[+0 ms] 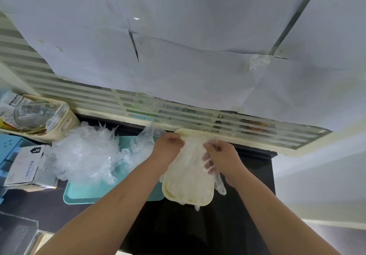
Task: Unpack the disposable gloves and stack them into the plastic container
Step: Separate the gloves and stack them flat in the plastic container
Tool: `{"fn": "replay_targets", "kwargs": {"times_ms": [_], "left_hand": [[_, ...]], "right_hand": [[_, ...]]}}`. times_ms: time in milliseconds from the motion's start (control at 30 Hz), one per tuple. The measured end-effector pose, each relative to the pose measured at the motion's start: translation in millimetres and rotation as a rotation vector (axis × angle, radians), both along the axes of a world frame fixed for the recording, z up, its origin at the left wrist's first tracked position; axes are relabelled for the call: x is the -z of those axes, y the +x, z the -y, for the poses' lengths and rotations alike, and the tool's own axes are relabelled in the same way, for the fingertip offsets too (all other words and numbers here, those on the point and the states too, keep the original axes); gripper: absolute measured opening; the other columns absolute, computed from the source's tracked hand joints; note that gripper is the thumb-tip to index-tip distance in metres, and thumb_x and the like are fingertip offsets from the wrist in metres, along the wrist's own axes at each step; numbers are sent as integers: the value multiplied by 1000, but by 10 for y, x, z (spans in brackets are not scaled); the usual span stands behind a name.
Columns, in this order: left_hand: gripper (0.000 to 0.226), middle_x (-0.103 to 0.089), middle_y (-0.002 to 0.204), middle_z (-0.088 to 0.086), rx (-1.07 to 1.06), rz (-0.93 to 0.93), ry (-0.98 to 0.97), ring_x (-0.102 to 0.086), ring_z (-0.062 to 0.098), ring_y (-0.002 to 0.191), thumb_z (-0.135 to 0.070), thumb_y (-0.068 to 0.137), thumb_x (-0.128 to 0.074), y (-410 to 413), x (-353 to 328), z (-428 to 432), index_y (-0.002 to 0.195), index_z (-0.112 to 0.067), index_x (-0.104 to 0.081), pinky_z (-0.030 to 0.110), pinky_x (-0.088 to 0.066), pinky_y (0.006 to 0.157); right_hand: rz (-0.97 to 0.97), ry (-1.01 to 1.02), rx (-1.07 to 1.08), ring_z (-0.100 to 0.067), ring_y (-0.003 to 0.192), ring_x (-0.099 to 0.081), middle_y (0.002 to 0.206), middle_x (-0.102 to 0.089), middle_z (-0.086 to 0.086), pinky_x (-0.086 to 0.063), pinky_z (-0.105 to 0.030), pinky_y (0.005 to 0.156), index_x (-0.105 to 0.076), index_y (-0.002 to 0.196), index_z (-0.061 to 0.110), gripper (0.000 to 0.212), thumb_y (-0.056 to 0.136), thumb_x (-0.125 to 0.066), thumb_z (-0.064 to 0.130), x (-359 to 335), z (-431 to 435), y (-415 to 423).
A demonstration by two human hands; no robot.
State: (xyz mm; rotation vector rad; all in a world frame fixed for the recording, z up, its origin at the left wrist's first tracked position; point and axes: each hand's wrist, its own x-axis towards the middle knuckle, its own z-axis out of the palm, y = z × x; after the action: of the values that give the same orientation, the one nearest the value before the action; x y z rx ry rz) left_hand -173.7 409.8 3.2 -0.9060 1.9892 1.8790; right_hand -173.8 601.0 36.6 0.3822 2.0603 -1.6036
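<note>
Head view. Desk: Which step is this?

Field: Stacking. The left hand (170, 146) and right hand (221, 153) curl over the far end of the cream plastic container (198, 201). Each pinches an edge of one clear glove (193, 155) laid lengthwise on the stack inside.

Desk: And the rest?

Field: A loose pile of gloves (87, 151) sits on the teal tray (83, 194) just left, beside the opened box (23, 165). Next, probably: flatten and release this one, tuck in the glove fingers hanging over the near rim, then reach left.

glove box (25, 167): dark tag reads "l"; rest blurred.
</note>
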Motion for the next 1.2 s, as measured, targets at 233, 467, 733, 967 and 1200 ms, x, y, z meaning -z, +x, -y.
{"fn": "replay_targets", "kwargs": {"times_ms": [233,467,733,967,1200], "left_hand": [[46,-65,109,-9,284,-98,-446,-64,6,90,-29,79,-87,255,88,118,119,-24,-66,21,-51,88],[29,-57,100,-7,439,-138,-720,-56,7,82,-10,82,-76,230,285,110,106,-24,-65,18,-47,78],[12,-62,80,-14,318,-212,-657,-59,2,75,-17,88,-74,254,245,123,98,-22,-69,13,-45,71],[6,-52,89,-15,195,-394,-758,-56,4,81,-24,88,-73,575,84,377,88,-30,-70,10,-42,67],[44,-15,171,-4,464,37,-795,-11,26,157,-63,91,-62,438,330,735,133,-49,-60,44,-17,125]], "right_hand": [[-15,229,-48,-27,74,-73,100,-74,-15,-66,-44,71,-66,116,14,13,105,-63,18,395,156,-250],[-564,599,-251,-18,146,-40,159,-43,4,-47,-37,114,-47,153,25,54,101,-62,22,161,89,16],[-259,817,-1017,-30,163,13,177,13,-4,-2,-48,133,-14,167,39,61,111,-33,51,484,389,431],[-4,849,-1009,-37,163,0,177,12,-3,-13,-55,131,-7,168,39,67,109,-36,50,927,592,167],[-35,859,-870,-28,142,-48,157,-47,-1,-46,-41,113,-46,155,28,59,99,-53,44,348,779,58]]}}
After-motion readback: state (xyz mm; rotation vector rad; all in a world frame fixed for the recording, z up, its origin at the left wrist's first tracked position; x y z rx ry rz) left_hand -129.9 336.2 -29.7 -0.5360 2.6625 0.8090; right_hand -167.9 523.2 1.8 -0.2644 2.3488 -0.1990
